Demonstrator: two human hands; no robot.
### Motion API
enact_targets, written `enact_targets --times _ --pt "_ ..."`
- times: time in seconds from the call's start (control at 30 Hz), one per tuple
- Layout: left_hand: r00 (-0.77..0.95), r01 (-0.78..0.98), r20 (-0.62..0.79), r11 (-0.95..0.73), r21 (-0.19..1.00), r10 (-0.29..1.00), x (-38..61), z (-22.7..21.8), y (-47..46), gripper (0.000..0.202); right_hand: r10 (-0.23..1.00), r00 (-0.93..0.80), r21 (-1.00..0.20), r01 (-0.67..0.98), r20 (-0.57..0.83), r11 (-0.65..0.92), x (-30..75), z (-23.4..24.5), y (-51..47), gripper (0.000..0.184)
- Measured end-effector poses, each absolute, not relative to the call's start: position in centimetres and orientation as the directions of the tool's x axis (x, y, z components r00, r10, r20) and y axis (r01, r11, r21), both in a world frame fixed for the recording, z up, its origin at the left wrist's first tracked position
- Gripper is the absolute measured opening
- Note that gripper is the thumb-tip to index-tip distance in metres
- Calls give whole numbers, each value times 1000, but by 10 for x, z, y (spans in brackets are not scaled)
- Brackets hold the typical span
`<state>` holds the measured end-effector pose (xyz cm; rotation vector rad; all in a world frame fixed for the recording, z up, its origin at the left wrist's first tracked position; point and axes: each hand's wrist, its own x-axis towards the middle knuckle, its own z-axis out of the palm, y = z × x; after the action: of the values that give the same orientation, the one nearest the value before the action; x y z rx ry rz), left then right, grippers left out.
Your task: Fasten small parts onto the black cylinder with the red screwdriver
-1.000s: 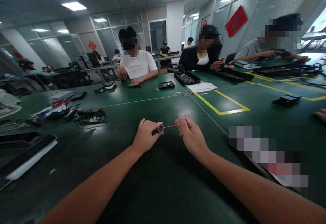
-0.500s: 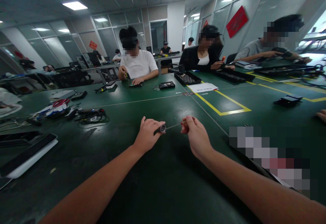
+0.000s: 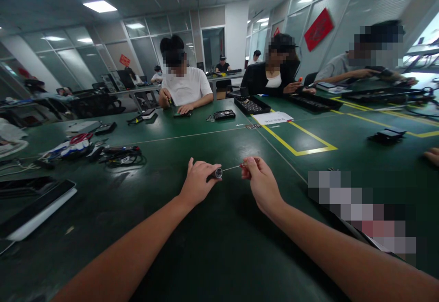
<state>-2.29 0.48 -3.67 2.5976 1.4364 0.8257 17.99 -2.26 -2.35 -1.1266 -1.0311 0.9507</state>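
The person's bare left forearm slants in from the lower left edge, rising toward the middle of the view, with the back of the left hand point(image 3: 197, 183) turned up. Its index finger lies over the top and its thumb below a short, dark cylindrical part with a round, metallic-looking end point(image 3: 218, 172), pinching it firmly; another finger sticks up at the hand's far left side. The cylinder's round end faces back toward the wearer.

The bare right forearm comes in from the lower right edge and slants up and to the left. The right hand point(image 3: 262, 180) is half closed, thumb uppermost and fingers curled, clamped on the red handle of a slim screwdriver-like tool with a thin metal shaft point(image 3: 231, 168). The shaft points left, sloping slightly down, and its end reaches the cylinder's right side; whether it enters the part or only touches it cannot be told.

Both hands are near each other but apart, above the dark green tabletop point(image 3: 192, 265). Left of them lies a tangled bundle of black cables point(image 3: 121, 157); beyond the right hand is a rectangle of yellow tape point(image 3: 315, 149). Across the table sits a person in a white short-sleeved shirt point(image 3: 188, 87).
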Motion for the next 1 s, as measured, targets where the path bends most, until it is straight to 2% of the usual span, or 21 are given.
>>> enact_targets --times 0.23,0.5,0.8,1.0 --pt "430 777 423 -565 278 798 -23 -36 4 38 943 196 -962 8 269 273 182 -22 -24 30" --pt "425 782 416 -557 279 804 -22 -36 4 37 912 187 -911 271 366 310 184 -14 -31 28" --pt "411 789 401 -539 294 819 -22 -36 4 36 899 168 -891 294 405 346 183 -12 -34 26" --pt "350 776 397 -500 384 848 -23 -37 6 36 898 183 -886 329 400 328 183 -10 -33 26"
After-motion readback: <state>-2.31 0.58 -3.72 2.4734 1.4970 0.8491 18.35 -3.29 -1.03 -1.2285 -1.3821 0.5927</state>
